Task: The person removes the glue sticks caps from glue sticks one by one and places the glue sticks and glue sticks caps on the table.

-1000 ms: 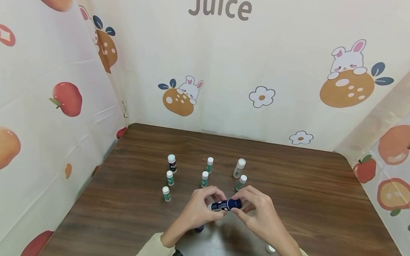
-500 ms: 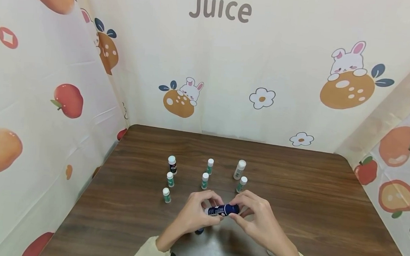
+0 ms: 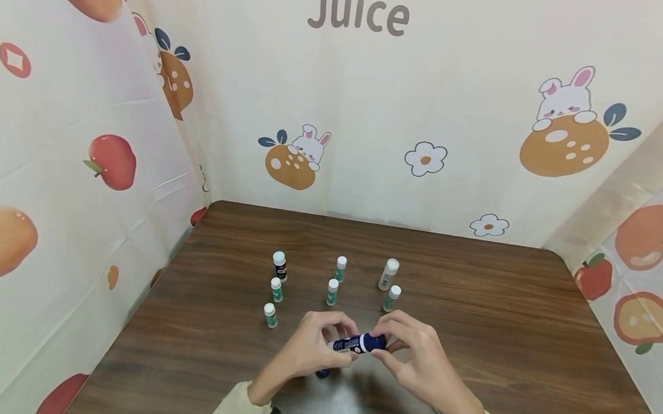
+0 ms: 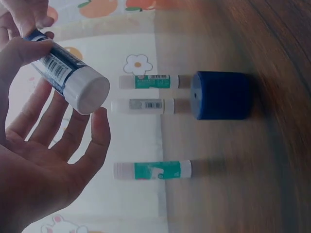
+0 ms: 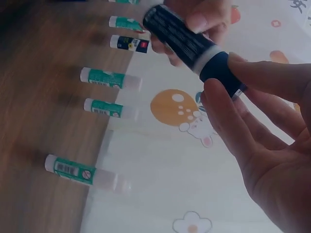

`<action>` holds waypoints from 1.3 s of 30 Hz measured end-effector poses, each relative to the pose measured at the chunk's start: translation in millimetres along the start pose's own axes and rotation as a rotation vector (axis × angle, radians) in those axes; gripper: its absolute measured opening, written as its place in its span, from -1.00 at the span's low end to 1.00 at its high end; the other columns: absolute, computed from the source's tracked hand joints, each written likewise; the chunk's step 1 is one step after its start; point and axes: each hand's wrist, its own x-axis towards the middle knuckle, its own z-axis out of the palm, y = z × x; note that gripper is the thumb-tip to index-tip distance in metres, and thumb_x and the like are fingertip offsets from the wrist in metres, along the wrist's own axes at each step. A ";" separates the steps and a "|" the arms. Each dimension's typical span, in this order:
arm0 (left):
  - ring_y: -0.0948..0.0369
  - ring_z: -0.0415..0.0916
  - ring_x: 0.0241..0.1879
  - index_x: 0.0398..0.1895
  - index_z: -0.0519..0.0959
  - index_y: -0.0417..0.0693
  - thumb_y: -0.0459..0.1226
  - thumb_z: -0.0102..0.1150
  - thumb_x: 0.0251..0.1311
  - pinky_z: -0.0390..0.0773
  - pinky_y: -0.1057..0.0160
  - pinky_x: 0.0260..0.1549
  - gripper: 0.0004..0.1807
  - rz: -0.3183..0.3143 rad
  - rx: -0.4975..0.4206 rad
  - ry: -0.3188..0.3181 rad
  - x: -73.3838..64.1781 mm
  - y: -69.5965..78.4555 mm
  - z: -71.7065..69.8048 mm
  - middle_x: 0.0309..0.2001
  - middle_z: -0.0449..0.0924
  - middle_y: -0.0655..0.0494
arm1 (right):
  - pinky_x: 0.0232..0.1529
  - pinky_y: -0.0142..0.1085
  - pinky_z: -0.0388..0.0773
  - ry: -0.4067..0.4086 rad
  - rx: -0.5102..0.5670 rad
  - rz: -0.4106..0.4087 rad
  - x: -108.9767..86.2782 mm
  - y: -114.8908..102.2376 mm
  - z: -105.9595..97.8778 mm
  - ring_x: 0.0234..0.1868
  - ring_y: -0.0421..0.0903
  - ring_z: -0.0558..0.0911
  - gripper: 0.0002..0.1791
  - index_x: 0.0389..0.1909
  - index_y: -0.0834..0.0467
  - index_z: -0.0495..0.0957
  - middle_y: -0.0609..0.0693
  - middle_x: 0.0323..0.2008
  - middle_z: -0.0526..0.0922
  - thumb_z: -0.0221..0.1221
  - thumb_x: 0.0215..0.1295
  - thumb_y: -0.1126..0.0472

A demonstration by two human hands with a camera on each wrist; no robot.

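In the head view a dark blue glue stick [image 3: 349,345] lies nearly level between my hands, over the table's near middle. My left hand [image 3: 315,345] grips its body, with the white base [image 4: 87,91] facing the left wrist camera. At the other end, my right hand [image 3: 414,352] pinches the dark blue cap [image 5: 221,73] between thumb and fingers. A white band [image 5: 206,58] shows between label and cap. Below my left hand stands a blue blocky thing [image 4: 221,95], mostly hidden in the head view [image 3: 322,373].
Several glue sticks stand upright further back: a dark-labelled one [image 3: 280,268], green-labelled ones such as the nearest [image 3: 270,316], and a larger white one [image 3: 388,275] at right. The brown wooden table [image 3: 472,287] meets printed curtains [image 3: 369,110] behind and at both sides.
My hands and the glue stick have shifted slightly left and toward me. The white band beside the cap looks wider than before. Both hands still hold the glue stick.
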 end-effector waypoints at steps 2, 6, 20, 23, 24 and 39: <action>0.23 0.50 -0.37 -0.34 0.62 0.09 -0.31 0.39 -0.13 0.58 0.20 -0.47 -0.77 -0.011 -0.009 -0.001 -0.7 4.0 -1.7 -0.42 0.59 0.23 | -0.47 -0.47 0.57 0.019 -0.011 -0.022 0.4 -0.8 -4.8 -0.36 -0.17 0.61 -0.60 -0.29 0.11 0.59 -0.04 -0.23 0.56 0.40 -0.16 0.53; 0.14 0.53 -0.37 -0.34 0.62 -0.02 -0.39 0.38 -0.14 0.60 0.15 -0.46 -0.77 -0.023 -0.029 0.019 -3.8 14.1 -7.0 -0.41 0.61 0.13 | -0.48 -0.48 0.56 0.045 -0.043 -0.025 1.8 -0.6 -12.1 -0.37 -0.17 0.62 -0.57 -0.29 0.11 0.60 -0.02 -0.24 0.57 0.42 -0.21 0.54; 0.19 0.54 -0.30 -0.32 0.57 0.06 -0.34 0.42 -0.10 0.63 0.20 -0.34 -0.74 -0.065 -0.138 0.069 -12.9 -6.4 -7.0 -0.36 0.58 0.20 | -0.48 -0.50 0.55 0.066 -0.068 -0.017 -1.5 1.7 -12.6 -0.44 -0.21 0.61 -0.57 -0.28 0.10 0.60 -0.03 -0.23 0.57 0.42 -0.20 0.52; 0.18 0.54 -0.29 -0.32 0.55 0.04 -0.39 0.42 -0.12 0.63 0.21 -0.33 -0.71 -0.082 -0.173 0.076 -14.8 -6.2 -8.6 -0.35 0.57 0.17 | -0.48 -0.51 0.54 0.074 -0.080 -0.025 -2.0 2.0 -13.3 -0.46 -0.24 0.60 -0.57 -0.29 0.10 0.60 -0.05 -0.24 0.57 0.42 -0.21 0.53; 0.18 0.54 -0.29 -0.32 0.55 0.04 -0.39 0.42 -0.13 0.63 0.22 -0.33 -0.70 -0.085 -0.182 0.080 -15.5 -6.3 -9.3 -0.35 0.57 0.16 | -0.49 -0.52 0.54 0.078 -0.084 -0.027 -2.2 2.2 -13.7 -0.46 -0.25 0.60 -0.57 -0.29 0.10 0.60 -0.05 -0.24 0.57 0.42 -0.21 0.53; 0.12 0.58 -0.29 -0.30 0.52 -0.04 -0.48 0.41 -0.14 0.64 0.18 -0.32 -0.66 -0.059 -0.226 0.121 -29.7 -11.6 -22.3 -0.31 0.58 0.07 | -0.51 -0.54 0.51 0.117 -0.152 -0.003 -6.5 7.9 -20.4 -0.43 -0.24 0.59 -0.57 -0.33 0.13 0.62 -0.09 -0.26 0.54 0.40 -0.27 0.59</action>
